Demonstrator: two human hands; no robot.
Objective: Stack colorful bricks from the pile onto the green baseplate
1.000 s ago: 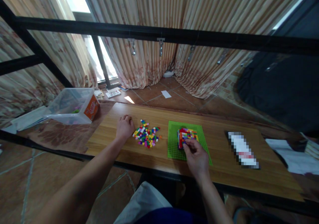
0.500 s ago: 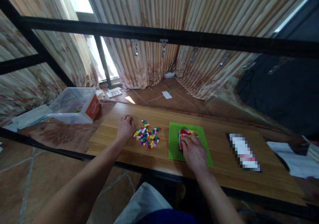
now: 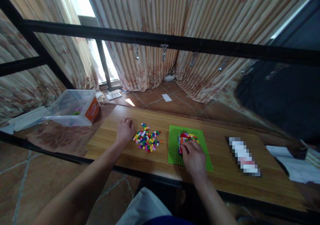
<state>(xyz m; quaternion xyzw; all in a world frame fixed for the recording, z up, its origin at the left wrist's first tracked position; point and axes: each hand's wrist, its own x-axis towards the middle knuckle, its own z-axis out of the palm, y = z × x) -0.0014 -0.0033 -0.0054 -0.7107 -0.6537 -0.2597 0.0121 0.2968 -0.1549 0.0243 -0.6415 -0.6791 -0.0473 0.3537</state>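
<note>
The brick build (image 3: 188,137) is seated on the green baseplate (image 3: 173,156), its near side covered by the right hand (image 3: 195,157), whose fingers are bent close together — whether a piece is pinched cannot be told. The left hand (image 3: 125,131) is loosely curled beside the loose bricks (image 3: 147,139), any hold hidden. The build is judged light, stiff and smooth — best held low by opposite walls, lest pieces be popped off.

Hands: 2 — left hand (image 3: 125,131), right hand (image 3: 194,158). Brick build (image 3: 188,136): 1, under the right hand. Green baseplate (image 3: 173,146): 1, beneath that. Loose-brick pile (image 3: 147,140): 1, just beside the left hand — pieces too small to count. Clear bin (image 3: 92,110): 1, left of both.
</note>
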